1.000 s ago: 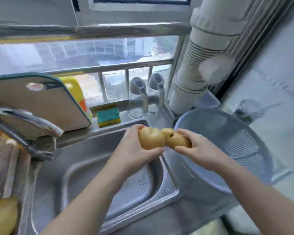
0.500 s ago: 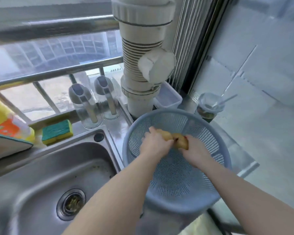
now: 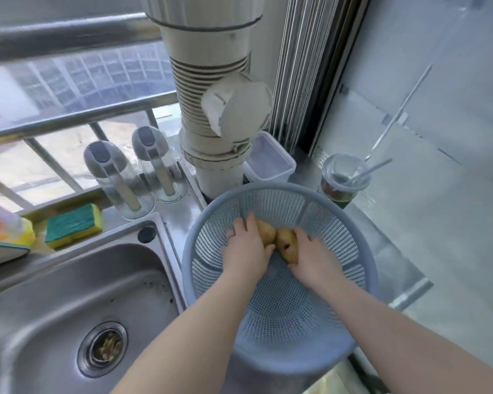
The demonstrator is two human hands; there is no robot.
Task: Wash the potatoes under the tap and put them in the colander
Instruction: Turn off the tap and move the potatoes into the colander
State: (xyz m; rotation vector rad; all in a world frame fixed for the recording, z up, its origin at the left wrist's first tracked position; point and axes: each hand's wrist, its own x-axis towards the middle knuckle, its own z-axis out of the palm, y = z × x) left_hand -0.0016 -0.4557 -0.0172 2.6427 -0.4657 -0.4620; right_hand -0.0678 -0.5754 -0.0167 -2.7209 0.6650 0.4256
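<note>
- The left grip point(image 3: 246, 248) covers most of the left potato point(image 3: 266, 236); only its right end shows.
- The right grip point(image 3: 313, 255) hides the right side of the right potato point(image 3: 286, 245); its fingertips are out of sight.
- Whether either potato touches the colander point(image 3: 339, 231) mesh cannot be told.
- The sink point(image 3: 69, 294) runs off the left and near edges.
- What fills the lidded cup point(image 3: 343, 180) is too blurred to tell.

Just the one view, worn on the head, wide-angle, looking forward and steeply down over the counter edge. Sits close above the colander point(image 3: 350, 245), dead centre, with the sink point(image 3: 54, 294) cut off at left and the window rail point(image 3: 77, 118) up top. Bends straight lines near the borders, probably lens distortion.
</note>
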